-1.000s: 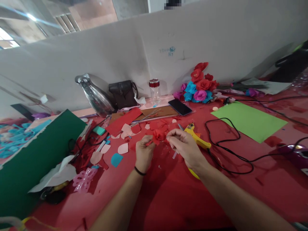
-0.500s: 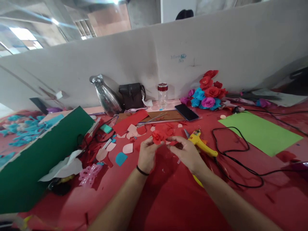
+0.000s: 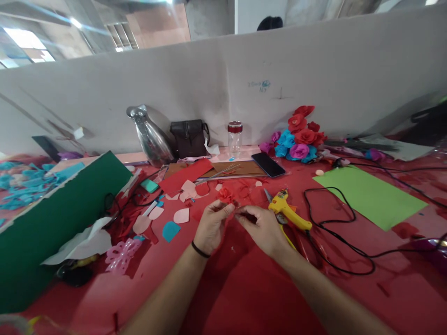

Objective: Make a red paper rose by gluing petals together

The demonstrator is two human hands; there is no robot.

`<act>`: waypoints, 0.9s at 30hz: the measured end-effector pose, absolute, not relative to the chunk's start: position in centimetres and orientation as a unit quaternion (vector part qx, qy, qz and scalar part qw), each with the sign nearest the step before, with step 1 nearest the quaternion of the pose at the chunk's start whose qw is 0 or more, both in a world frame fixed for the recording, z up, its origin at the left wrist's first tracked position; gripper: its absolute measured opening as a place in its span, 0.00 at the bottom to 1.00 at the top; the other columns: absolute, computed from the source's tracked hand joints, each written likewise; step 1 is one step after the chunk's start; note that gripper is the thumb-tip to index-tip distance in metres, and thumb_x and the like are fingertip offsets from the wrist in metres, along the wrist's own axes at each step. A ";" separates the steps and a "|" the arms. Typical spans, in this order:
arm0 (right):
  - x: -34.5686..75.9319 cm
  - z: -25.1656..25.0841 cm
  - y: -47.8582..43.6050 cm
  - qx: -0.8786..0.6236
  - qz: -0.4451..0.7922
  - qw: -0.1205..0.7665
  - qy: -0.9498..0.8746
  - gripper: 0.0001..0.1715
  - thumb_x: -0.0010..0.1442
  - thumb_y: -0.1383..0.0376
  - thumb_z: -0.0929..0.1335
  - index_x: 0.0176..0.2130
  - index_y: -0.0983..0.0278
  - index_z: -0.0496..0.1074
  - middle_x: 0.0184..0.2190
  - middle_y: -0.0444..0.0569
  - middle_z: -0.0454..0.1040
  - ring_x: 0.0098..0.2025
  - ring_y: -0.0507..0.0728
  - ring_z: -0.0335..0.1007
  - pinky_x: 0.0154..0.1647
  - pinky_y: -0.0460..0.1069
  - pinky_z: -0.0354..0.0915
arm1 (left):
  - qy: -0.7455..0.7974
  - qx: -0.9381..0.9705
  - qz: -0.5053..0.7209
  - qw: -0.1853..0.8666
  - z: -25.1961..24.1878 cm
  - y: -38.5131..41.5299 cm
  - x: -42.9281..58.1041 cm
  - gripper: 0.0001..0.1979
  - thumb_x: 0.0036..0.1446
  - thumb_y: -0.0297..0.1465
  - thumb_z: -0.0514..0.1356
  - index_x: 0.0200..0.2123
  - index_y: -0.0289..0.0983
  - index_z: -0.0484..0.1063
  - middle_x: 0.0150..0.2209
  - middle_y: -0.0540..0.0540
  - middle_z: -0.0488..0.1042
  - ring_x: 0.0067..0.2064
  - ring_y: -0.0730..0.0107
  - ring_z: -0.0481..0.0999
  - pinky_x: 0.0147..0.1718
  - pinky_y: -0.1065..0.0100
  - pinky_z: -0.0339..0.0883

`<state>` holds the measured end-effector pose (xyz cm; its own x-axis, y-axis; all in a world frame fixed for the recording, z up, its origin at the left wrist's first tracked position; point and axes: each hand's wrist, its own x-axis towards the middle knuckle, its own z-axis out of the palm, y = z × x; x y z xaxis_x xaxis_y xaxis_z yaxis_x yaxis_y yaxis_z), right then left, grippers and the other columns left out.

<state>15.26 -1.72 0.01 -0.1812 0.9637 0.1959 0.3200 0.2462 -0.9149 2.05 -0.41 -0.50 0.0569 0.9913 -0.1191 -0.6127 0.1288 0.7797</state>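
Observation:
A small red paper flower (image 3: 226, 194) is held over the middle of the table, its ruffled petals facing away from me. My left hand (image 3: 213, 223) grips it from the left, thumb and fingers closed at its base; a black band circles that wrist. My right hand (image 3: 260, 225) pinches the flower's near right edge, its fingertips almost meeting my left thumb. The exact spot under the fingertips is hidden. Just right of my right hand lie a yellow glue gun (image 3: 291, 211) and yellow-handled scissors (image 3: 284, 228).
Cut paper petals (image 3: 181, 215) lie scattered to the left, before a green board (image 3: 77, 223). Behind stand a steel jug (image 3: 153, 137), a dark bag (image 3: 189, 139), a jar (image 3: 235, 142), a phone (image 3: 268, 164) and a flower bunch (image 3: 300, 139). A black cord (image 3: 344, 221) loops beside green paper (image 3: 377, 195).
My right fingertips have moved left and closer to my left thumb. The flower has turned away and now sits slightly farther from me, above my fingertips. The view has shifted slightly.

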 end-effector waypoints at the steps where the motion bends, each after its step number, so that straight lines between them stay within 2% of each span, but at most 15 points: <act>1: 15.3 0.0 -1.7 -0.482 0.379 0.421 -0.668 0.10 0.56 0.66 0.65 0.34 0.61 0.76 0.34 0.48 0.80 0.38 0.57 0.76 0.42 0.51 0.68 | 0.336 0.286 0.588 0.677 -0.5 -0.4 1.9 0.10 0.33 0.28 0.73 0.23 0.35 0.77 0.25 0.50 0.78 0.29 0.76 0.74 0.35 0.73 0.66; 6: 15.2 -0.2 -1.7 -0.490 0.373 0.435 -0.657 0.10 0.55 0.64 0.65 0.35 0.61 0.77 0.35 0.49 0.81 0.38 0.58 0.77 0.41 0.52 0.69 | 0.315 0.334 0.556 0.693 -0.4 -0.1 1.1 0.12 0.32 0.32 0.74 0.22 0.35 0.77 0.23 0.49 0.77 0.30 0.71 0.76 0.39 0.68 0.67; 11: 15.2 -0.1 -1.6 -0.491 0.385 0.437 -0.648 0.10 0.55 0.64 0.65 0.34 0.61 0.77 0.35 0.49 0.81 0.37 0.59 0.77 0.40 0.52 0.70 | 0.329 0.347 0.554 0.681 -0.5 0.1 0.9 0.12 0.34 0.35 0.73 0.20 0.35 0.77 0.22 0.50 0.77 0.27 0.75 0.74 0.35 0.71 0.66; 15: 15.3 -0.1 -1.7 -0.492 0.392 0.413 -0.658 0.10 0.55 0.66 0.65 0.34 0.61 0.77 0.35 0.49 0.81 0.39 0.59 0.77 0.42 0.53 0.69 | 0.327 0.338 0.552 0.689 -0.5 0.0 1.0 0.11 0.33 0.35 0.73 0.20 0.36 0.77 0.21 0.50 0.76 0.27 0.73 0.75 0.35 0.70 0.67; 20: 15.3 -0.2 -1.8 -0.492 0.384 0.399 -0.672 0.10 0.55 0.66 0.65 0.34 0.61 0.77 0.36 0.49 0.81 0.40 0.60 0.76 0.43 0.54 0.68 | 0.330 0.340 0.563 0.677 -0.4 0.1 1.1 0.10 0.32 0.32 0.73 0.19 0.37 0.77 0.20 0.51 0.76 0.28 0.73 0.74 0.34 0.71 0.67; 27: 15.0 -0.2 -2.0 -0.468 0.406 0.427 -0.659 0.10 0.56 0.64 0.66 0.35 0.61 0.76 0.36 0.49 0.81 0.40 0.59 0.76 0.43 0.53 0.68 | 0.324 0.321 0.603 0.655 -0.5 -0.4 2.0 0.09 0.34 0.29 0.72 0.16 0.36 0.74 0.19 0.52 0.73 0.26 0.76 0.70 0.32 0.72 0.65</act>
<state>15.03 -2.00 -0.18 -0.1963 0.9634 0.1825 0.2707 0.2322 -0.9342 1.96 -0.37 -0.47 0.0628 0.9973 -0.0379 -0.5813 0.0674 0.8109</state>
